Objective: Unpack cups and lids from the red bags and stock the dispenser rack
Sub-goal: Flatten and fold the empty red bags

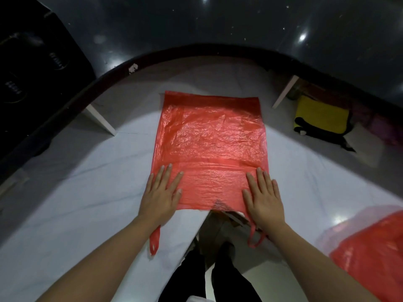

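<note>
An empty red plastic bag (pixel 209 140) lies flat and spread out on a table covered with a white cloth (pixel 72 192). Its two handles hang over the near edge. My left hand (pixel 160 194) presses flat on the bag's near left corner with straight fingers. On the near right corner, my right hand (pixel 265 198) lies flat in the same way. A second red bag (pixel 370 256), bulging, shows at the lower right edge. No cups, lids or dispenser rack are in view.
A dark curved rim (pixel 135 62) borders the table's far side, with white legs beneath. A yellow and black bag (pixel 320 118) sits on the floor at the right. A black unit (pixel 32 68) stands at the far left. My legs show below the table edge.
</note>
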The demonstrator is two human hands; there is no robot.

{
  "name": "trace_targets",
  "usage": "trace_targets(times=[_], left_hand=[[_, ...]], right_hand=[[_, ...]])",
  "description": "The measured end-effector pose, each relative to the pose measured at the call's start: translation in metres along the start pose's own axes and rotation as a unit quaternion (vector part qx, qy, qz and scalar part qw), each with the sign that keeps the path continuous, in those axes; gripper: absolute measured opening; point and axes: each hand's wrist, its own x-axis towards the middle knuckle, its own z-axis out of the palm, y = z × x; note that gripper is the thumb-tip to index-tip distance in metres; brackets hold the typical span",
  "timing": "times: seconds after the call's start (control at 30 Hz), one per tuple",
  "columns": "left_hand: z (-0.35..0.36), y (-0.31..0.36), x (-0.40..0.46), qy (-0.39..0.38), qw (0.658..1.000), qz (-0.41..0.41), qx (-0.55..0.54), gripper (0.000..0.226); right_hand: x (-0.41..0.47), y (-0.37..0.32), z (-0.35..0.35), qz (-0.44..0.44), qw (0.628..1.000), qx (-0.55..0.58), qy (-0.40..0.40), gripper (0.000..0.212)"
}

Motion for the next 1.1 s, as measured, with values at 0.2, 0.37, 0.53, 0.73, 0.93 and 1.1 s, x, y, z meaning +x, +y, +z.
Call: trace_targets(times=[0.2, 0.37, 0.53, 0.73, 0.93, 1.1], left_hand=[[-0.016, 0.002, 0.001, -0.040, 0.999, 0.001, -0.009, 0.058], [-0.051, 0.005, 0.039, -0.069, 0.997, 0.009, 0.017, 0.059], [-0.083, 0.011, 0.072, -0.101, 0.988, -0.042, 0.113, 0.047], [-0.072, 0.093, 0.018, -0.115, 0.988, 0.090, 0.048, 0.041], [-0.049, 0.161, -0.018, -0.143, 0.983, 0.114, 0.000, 0.059], [-0.044, 0.150, -0.027, -0.153, 0.986, 0.066, 0.005, 0.060]], right_hand=[[0.002, 0.019, -0.028, -0.026, 0.997, 0.068, 0.002, 0.048], [0.011, 0.008, -0.069, -0.047, 0.993, 0.106, -0.034, 0.032], [0.002, -0.037, -0.077, -0.080, 0.988, 0.048, -0.125, 0.028], [0.004, -0.054, -0.075, -0.070, 0.987, 0.101, -0.101, 0.033], [0.001, 0.004, -0.075, -0.112, 0.981, -0.110, -0.117, 0.057], [0.003, 0.006, -0.068, -0.186, 0.969, -0.155, -0.053, 0.033]])
